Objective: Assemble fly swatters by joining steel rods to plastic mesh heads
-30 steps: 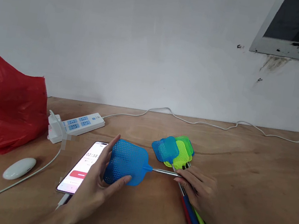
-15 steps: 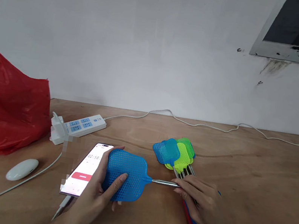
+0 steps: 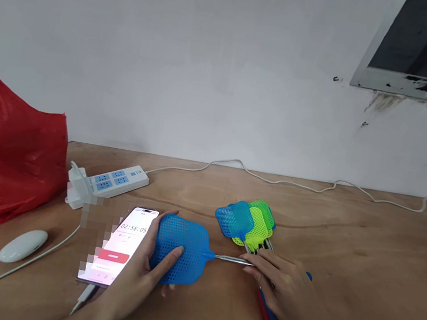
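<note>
A blue fly swatter [image 3: 181,249] with a thin metal rod lies across the wooden table [image 3: 366,251]. My left hand [image 3: 144,279] grips its mesh head, thumb on top and fingers round the left edge. My right hand [image 3: 284,287] pinches the metal rod at its right end. Under the right hand lies a bundle of fly swatters [image 3: 248,221] with blue, yellow and green heads and coloured handles running toward me.
A phone [image 3: 119,247] showing a timer lies just left of the swatter head, with a cable at its near end. A white power strip [image 3: 106,179], a white mouse [image 3: 22,245] and a red plastic bag [image 3: 3,146] sit to the left. A white cord runs along the wall.
My left hand lowered the blue swatter head from tilted to flat on the table. The right hand stayed on the rod. The camera view shifted slightly.
</note>
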`<state>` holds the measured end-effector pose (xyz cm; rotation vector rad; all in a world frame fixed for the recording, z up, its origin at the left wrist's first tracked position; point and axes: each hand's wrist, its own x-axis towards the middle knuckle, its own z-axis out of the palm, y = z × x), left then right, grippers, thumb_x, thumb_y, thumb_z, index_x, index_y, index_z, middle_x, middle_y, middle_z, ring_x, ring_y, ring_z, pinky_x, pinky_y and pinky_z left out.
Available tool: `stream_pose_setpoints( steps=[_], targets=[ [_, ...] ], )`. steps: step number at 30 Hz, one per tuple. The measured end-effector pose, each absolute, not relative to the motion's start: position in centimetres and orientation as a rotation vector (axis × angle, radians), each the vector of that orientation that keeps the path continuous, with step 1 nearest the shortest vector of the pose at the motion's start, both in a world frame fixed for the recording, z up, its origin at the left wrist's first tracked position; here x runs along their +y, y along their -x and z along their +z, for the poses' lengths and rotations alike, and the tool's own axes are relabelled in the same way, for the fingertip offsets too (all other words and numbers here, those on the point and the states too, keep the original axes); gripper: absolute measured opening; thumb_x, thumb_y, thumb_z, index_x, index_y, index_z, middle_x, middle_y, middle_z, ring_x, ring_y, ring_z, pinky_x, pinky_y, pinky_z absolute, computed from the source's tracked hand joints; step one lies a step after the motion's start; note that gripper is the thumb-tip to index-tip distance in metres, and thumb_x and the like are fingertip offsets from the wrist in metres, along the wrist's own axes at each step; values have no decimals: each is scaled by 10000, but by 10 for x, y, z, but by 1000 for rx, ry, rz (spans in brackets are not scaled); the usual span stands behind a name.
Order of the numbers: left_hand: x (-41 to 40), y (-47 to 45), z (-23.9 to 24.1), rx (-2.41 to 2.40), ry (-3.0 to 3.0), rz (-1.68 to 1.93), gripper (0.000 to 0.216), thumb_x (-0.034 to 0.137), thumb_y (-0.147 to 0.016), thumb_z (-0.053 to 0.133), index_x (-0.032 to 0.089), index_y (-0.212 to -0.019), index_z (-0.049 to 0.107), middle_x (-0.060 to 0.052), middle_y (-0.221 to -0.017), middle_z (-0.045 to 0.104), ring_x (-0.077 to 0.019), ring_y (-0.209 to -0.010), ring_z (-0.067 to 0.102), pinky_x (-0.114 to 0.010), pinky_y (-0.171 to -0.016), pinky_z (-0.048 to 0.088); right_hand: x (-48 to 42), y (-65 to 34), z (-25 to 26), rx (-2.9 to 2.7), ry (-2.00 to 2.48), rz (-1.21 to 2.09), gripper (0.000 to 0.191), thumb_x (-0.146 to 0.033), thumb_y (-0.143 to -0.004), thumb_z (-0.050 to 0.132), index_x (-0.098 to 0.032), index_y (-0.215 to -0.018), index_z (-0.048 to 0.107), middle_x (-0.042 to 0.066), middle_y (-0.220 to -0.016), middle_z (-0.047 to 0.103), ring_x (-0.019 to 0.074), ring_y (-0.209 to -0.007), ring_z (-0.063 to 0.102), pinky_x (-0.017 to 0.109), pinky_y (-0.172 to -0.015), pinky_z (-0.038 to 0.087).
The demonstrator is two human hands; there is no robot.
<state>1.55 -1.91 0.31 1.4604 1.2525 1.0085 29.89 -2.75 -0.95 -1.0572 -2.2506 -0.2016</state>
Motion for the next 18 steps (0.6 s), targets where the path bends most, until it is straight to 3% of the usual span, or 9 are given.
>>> stream_pose_setpoints(
  steps=[3, 5, 8, 10, 13, 15, 18],
  targets=[
    [-13, -14, 3, 1319, -1509, 1118, 732, 592, -886, 601, 315, -1492, 296, -106, -1206, 593, -278, -943, 672, -368, -712, 587, -26, -299, -6, -2243, 1083, -142, 271, -236, -1023, 440, -233, -1164, 672, 61, -949, 745, 215, -822, 723, 318, -652, 570],
    [-9, -13, 2, 1294, -1482, 1170, 684, 578, -914, 576, 298, -1487, 329, -85, -1121, 620, -277, -1008, 637, -395, -833, 548, -26, -299, -5, -2225, 1110, -63, 272, -211, -1009, 451, -242, -1195, 648, 62, -979, 740, 217, -848, 722, 326, -688, 578],
    [-5, -11, 0, 1197, -1387, 1203, 675, 536, -947, 558, 256, -1500, 291, -54, -1043, 622, -202, -801, 629, -379, -805, 527, -26, -299, -6, -2146, 1145, 126, 323, -185, -994, 448, -254, -1273, 595, 60, -985, 732, 206, -844, 720, 317, -708, 592],
    [-4, -10, -2, 1167, -1358, 1249, 665, 514, -943, 581, 251, -1487, 303, -57, -1112, 603, -163, -736, 605, -354, -772, 523, -26, -298, -6, -2030, 1146, 322, 334, -214, -1003, 433, -254, -1305, 569, 44, -921, 718, 173, -709, 707, 279, -624, 593],
    [-4, -9, -4, 1165, -1399, 1241, 589, 511, -956, 563, 252, -1446, 361, -60, -1146, 591, -149, -719, 593, -326, -713, 512, -29, -296, -3, -1837, 1125, 702, 290, -310, -1020, 412, -230, -1179, 641, 16, -816, 669, 130, -530, 651, 245, -496, 578],
    [-6, -10, -5, 1147, -1456, 1165, 531, 511, -963, 547, 246, -1404, 417, -50, -1078, 609, -157, -714, 594, -308, -666, 501, -32, -294, 1, -1768, 1096, 889, 298, -352, -1014, 431, -216, -1099, 682, 24, -820, 669, 142, -568, 683, 260, -527, 609],
    [-11, -12, -5, 1121, -1546, 1042, 460, 522, -953, 545, 240, -1314, 506, -31, -953, 620, -169, -710, 593, -286, -623, 486, -38, -292, 5, -1817, 1081, 867, 287, -337, -995, 488, -246, -1186, 683, 55, -938, 731, 186, -745, 741, 307, -654, 646]
  ],
)
